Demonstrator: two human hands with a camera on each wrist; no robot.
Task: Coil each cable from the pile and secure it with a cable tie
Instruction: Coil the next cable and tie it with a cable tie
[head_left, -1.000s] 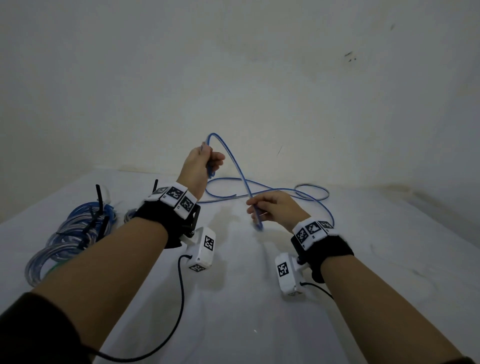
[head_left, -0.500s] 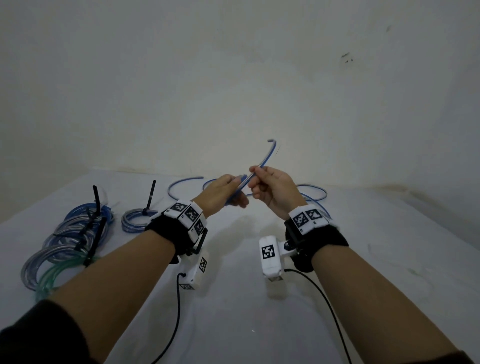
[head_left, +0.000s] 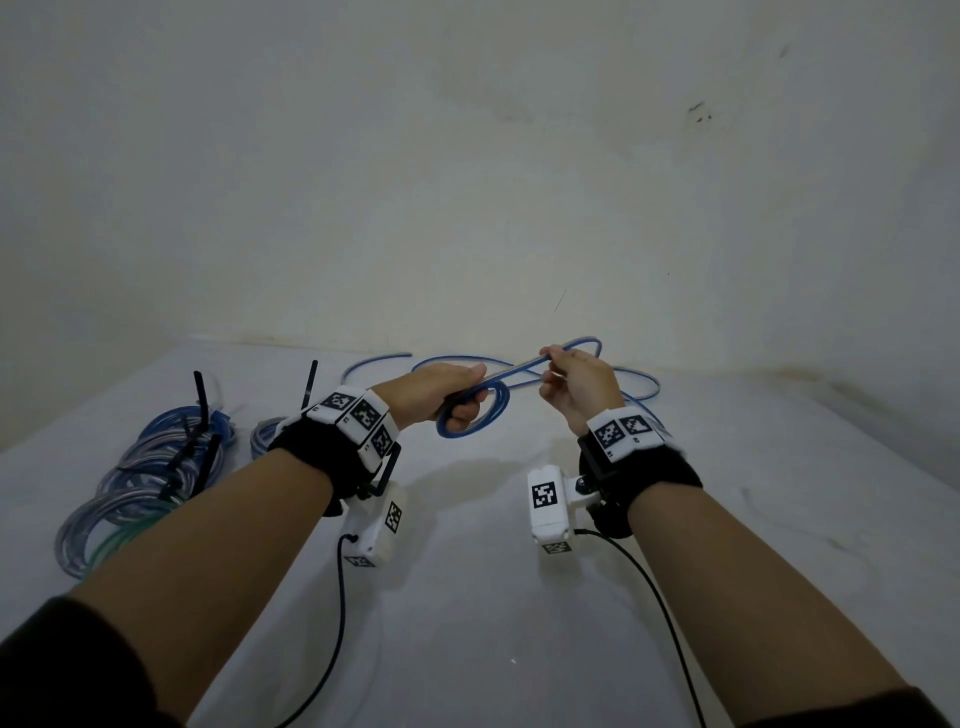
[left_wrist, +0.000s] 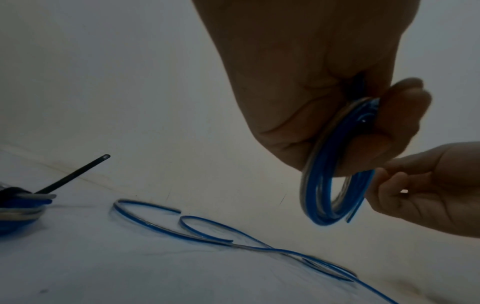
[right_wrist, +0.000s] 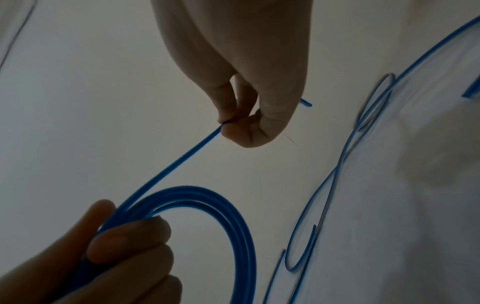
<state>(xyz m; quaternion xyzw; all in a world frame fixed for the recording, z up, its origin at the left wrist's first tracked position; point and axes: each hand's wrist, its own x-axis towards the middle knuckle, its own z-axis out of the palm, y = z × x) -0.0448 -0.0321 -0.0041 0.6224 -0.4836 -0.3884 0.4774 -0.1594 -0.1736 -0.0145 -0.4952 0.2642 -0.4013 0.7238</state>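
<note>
My left hand (head_left: 447, 397) grips a small coil of blue cable (head_left: 493, 415), its fingers curled round the loops (left_wrist: 335, 170). A straight run of the same blue cable (right_wrist: 182, 158) leads up to my right hand (head_left: 571, 382), which pinches it near its free end between thumb and fingertips (right_wrist: 233, 125). Both hands hover above the white table (head_left: 467, 597). Loose blue cables (left_wrist: 197, 232) lie on the table behind the hands, also visible in the right wrist view (right_wrist: 337, 174).
At the left lies a pile of coiled cables (head_left: 150, 478), clear, blue and greenish, bound with black cable ties (head_left: 200, 400). A smaller tied coil (head_left: 270, 436) with an upright black tie (head_left: 310, 384) sits behind my left wrist. A plain wall stands beyond the table.
The hands came together, then parted again. The raised cable arc is now wound into a small coil in my left hand, and my right hand has drawn the cable end out to the right.
</note>
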